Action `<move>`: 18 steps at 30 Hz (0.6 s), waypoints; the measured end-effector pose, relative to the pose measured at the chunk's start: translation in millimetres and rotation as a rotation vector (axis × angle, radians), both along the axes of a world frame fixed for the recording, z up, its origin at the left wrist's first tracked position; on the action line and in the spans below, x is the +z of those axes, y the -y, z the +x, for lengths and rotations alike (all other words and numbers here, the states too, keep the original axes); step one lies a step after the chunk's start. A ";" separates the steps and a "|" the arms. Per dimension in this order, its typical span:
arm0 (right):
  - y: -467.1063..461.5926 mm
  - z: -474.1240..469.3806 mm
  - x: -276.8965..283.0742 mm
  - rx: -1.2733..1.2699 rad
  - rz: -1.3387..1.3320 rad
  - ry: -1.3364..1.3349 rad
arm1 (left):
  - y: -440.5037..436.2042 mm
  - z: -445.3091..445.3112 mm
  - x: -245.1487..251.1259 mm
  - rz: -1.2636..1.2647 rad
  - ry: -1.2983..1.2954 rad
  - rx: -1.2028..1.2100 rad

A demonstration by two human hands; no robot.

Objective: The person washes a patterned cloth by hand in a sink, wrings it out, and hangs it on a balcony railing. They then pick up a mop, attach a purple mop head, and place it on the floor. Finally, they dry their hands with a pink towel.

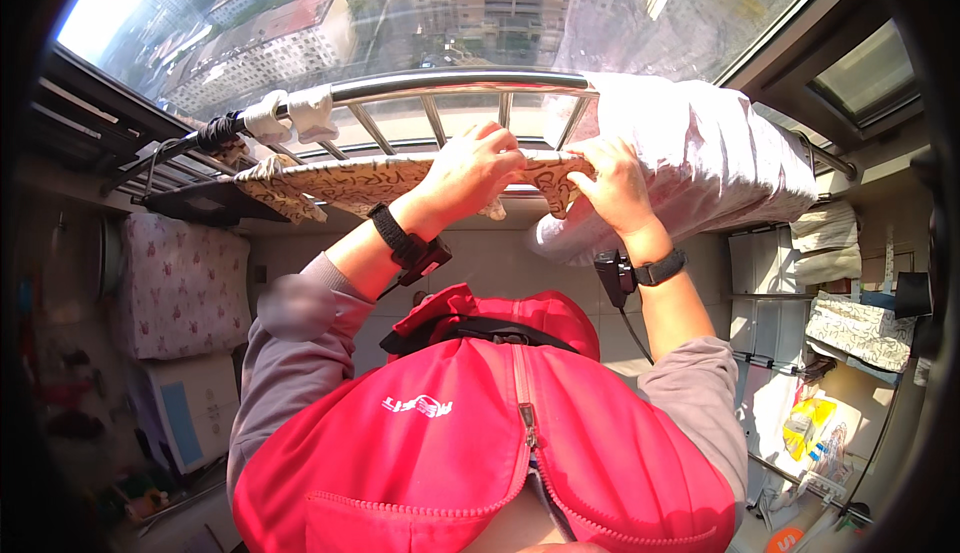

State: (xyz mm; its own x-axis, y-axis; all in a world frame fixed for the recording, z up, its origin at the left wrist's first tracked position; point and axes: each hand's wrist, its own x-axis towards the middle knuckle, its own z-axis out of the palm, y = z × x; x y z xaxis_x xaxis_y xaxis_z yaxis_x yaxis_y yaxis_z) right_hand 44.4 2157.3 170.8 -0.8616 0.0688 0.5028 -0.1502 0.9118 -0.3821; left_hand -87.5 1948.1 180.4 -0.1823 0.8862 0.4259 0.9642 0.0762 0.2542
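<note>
A tan cloth with dark script-like marks (352, 184) hangs over a bar on the inner side of the metal window railing (457, 84). My left hand (474, 164) is at its upper edge, fingers bent and gripping the fabric. To the right, my right hand (611, 182) pinches the same cloth between thumb and fingers near its end. The part of the bar beneath the fabric is hidden. Close beside my right hand, a large pale sheet (690, 148) drapes over the railing in folds. Both wrists carry black straps with small devices.
White socks (291, 116) and a dark cloth (217, 204) hang at the left. Beyond the railing is the window glass (480, 20). A floral-covered block (186, 283) stands on the left; a rack with folded cloths (859, 328) and a yellow package (808, 427) are at right.
</note>
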 end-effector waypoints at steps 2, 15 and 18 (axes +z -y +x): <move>2.8 -0.4 -0.5 -0.007 0.004 0.066 | -4.8 7.3 -5.6 0.064 -0.017 -0.032; 30.6 26.7 -17.9 -0.006 -0.100 -0.221 | 50.3 12.6 -10.4 0.157 0.092 0.069; 44.6 27.2 -16.4 0.054 -0.201 -0.310 | 108.2 13.5 -18.0 0.233 0.144 0.220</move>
